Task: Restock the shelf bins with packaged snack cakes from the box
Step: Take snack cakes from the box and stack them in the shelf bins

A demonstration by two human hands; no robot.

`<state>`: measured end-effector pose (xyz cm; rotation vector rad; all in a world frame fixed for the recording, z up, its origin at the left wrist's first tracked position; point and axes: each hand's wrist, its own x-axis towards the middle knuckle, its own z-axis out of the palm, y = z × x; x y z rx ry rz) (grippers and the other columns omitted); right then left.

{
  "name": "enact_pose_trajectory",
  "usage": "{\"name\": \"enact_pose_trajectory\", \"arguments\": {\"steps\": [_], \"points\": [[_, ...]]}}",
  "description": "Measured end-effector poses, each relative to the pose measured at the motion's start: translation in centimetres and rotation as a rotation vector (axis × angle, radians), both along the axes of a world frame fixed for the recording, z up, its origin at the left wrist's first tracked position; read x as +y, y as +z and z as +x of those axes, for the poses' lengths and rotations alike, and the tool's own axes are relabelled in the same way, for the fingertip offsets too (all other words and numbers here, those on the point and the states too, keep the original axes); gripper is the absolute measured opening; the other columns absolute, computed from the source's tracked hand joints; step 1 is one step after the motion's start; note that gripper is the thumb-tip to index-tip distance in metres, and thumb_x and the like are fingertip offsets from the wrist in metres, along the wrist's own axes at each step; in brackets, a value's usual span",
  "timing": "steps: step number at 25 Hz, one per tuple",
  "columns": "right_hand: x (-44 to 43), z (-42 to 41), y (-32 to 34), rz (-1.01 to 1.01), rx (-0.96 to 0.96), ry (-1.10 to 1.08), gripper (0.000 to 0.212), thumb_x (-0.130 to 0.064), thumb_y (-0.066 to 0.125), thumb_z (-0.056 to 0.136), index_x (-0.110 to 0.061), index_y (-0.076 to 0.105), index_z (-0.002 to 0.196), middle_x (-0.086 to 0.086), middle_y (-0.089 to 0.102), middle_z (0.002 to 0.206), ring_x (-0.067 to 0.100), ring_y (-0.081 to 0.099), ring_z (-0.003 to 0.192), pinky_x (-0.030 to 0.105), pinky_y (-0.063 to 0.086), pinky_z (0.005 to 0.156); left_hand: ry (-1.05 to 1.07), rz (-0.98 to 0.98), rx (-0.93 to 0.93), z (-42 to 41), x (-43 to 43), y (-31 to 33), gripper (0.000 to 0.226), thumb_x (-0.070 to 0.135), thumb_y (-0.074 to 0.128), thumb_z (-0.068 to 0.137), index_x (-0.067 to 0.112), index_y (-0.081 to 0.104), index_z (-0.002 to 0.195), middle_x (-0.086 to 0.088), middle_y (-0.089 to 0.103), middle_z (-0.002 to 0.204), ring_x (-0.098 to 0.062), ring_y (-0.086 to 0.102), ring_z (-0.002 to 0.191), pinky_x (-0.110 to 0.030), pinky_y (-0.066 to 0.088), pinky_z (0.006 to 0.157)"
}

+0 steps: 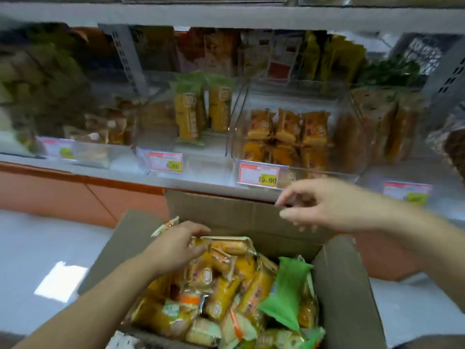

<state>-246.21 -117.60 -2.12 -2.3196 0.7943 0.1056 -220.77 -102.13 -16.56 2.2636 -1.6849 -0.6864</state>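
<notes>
An open cardboard box (226,212) stands below the shelf, full of wrapped snack cakes (226,280) in orange, yellow and green packets. My left hand (176,245) reaches into the box's far left corner, its fingers curled onto an orange-wrapped cake (227,245); the grip itself is hidden. My right hand (324,205) hovers empty above the box's back flap, fingers loosely spread. Just beyond it, a clear shelf bin (349,162) holds rows of orange cake packets (289,137).
A second clear bin (161,109) to the left holds two upright yellow packets (188,114). Price tags (259,173) hang along the shelf edge. More bins of packets flank these and fill the shelf above. Grey floor lies left of the box.
</notes>
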Motion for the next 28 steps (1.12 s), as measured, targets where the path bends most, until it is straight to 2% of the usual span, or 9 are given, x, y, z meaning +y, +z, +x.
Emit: {"name": "enact_pose_trajectory", "arguments": {"steps": [2, 6, 9, 12, 17, 19, 22, 26, 28], "points": [[1.9, 2.2, -5.5, -0.088, 0.254, 0.125, 0.034, -0.044, 0.063, 0.089, -0.031, 0.059, 0.12, -0.017, 0.065, 0.101, 0.003, 0.061, 0.092, 0.018, 0.044, 0.078, 0.049, 0.012, 0.006, 1.0, 1.3, -2.0, 0.048, 0.03, 0.07, 0.086, 0.02, 0.058, 0.132, 0.0, 0.059, 0.13, -0.013, 0.055, 0.115, -0.013, 0.034, 0.095], [4.6, 5.3, -16.4, 0.011, 0.469, 0.054, 0.049, -0.037, 0.06, 0.091, -0.021, 0.049, 0.136, 0.005, 0.06, 0.13, 0.021, 0.056, 0.117, 0.025, 0.042, 0.089, 0.047, 0.04, -0.004, 2.2, 3.4, -4.0, 0.064, 0.025, 0.07, 0.083, 0.019, 0.046, 0.142, 0.0, 0.046, 0.143, -0.015, 0.047, 0.129, -0.022, 0.033, 0.109], [6.7, 7.7, -20.5, 0.186, 0.281, -0.206, 0.044, -0.045, 0.061, 0.09, -0.018, 0.055, 0.124, 0.004, 0.064, 0.119, 0.023, 0.059, 0.111, 0.027, 0.043, 0.083, 0.062, 0.057, 0.007, 2.4, 4.2, -4.7, 0.078, 0.028, 0.074, 0.08, 0.025, 0.036, 0.148, 0.0, 0.043, 0.144, -0.018, 0.045, 0.132, -0.028, 0.035, 0.109], [8.4, 9.7, -20.9, 0.424, 0.102, -0.527, 0.04, -0.049, 0.058, 0.091, -0.024, 0.048, 0.12, 0.0, 0.059, 0.104, 0.016, 0.056, 0.094, 0.025, 0.038, 0.076, 0.093, 0.095, 0.013, 2.5, 4.2, -5.2, 0.079, 0.048, 0.07, 0.082, 0.031, 0.031, 0.149, 0.0, 0.052, 0.14, -0.021, 0.05, 0.127, -0.034, 0.043, 0.103], [9.0, 9.2, -22.4, 0.415, -0.072, -0.645, 0.032, -0.038, 0.076, 0.08, -0.018, 0.064, 0.102, 0.001, 0.068, 0.095, 0.012, 0.061, 0.082, 0.021, 0.046, 0.069, 0.251, 0.134, 0.062, 0.9, 2.7, -4.4, 0.086, 0.073, 0.057, 0.079, 0.026, 0.031, 0.145, 0.006, 0.06, 0.13, -0.018, 0.055, 0.122, -0.042, 0.041, 0.103], [8.8, 8.5, -22.3, 0.504, -0.146, -0.683, 0.024, -0.031, 0.077, 0.08, -0.015, 0.066, 0.095, 0.004, 0.068, 0.089, 0.013, 0.059, 0.078, 0.021, 0.042, 0.067, 0.298, 0.12, 0.113, 0.6, 2.3, -4.1, 0.087, 0.068, 0.065, 0.076, 0.028, 0.03, 0.145, 0.012, 0.059, 0.125, -0.015, 0.056, 0.12, -0.043, 0.038, 0.105], [8.0, 7.4, -21.4, 0.888, -0.343, -0.795, 0.018, -0.014, 0.075, 0.081, -0.012, 0.06, 0.091, 0.01, 0.062, 0.094, 0.02, 0.06, 0.082, 0.037, 0.054, 0.069, 0.358, 0.043, 0.322, 0.6, 2.0, -4.1, 0.084, 0.043, 0.079, 0.075, 0.029, 0.033, 0.143, 0.018, 0.055, 0.105, -0.015, 0.061, 0.103, -0.043, 0.047, 0.099], [5.9, 5.3, -19.6, 1.229, -0.573, -0.941, 0.013, -0.002, 0.058, 0.089, -0.004, 0.055, 0.102, 0.021, 0.057, 0.106, 0.033, 0.067, 0.08, 0.037, 0.061, 0.062, 0.5, -0.041, 0.601, 1.3, 2.2, -4.2, 0.08, 0.025, 0.085, 0.069, 0.022, 0.047, 0.139, 0.003, 0.061, 0.113, -0.022, 0.066, 0.099, -0.044, 0.057, 0.086], [5.3, 4.3, -19.2, 1.337, -0.626, -0.934, 0.024, -0.002, 0.053, 0.089, -0.003, 0.054, 0.113, 0.029, 0.06, 0.108, 0.038, 0.069, 0.074, 0.035, 0.061, 0.059, 0.526, -0.073, 0.71, 1.3, 2.0, -4.0, 0.063, 0.015, 0.084, 0.073, 0.018, 0.057, 0.129, -0.001, 0.069, 0.108, -0.016, 0.07, 0.089, -0.031, 0.058, 0.072]]}}
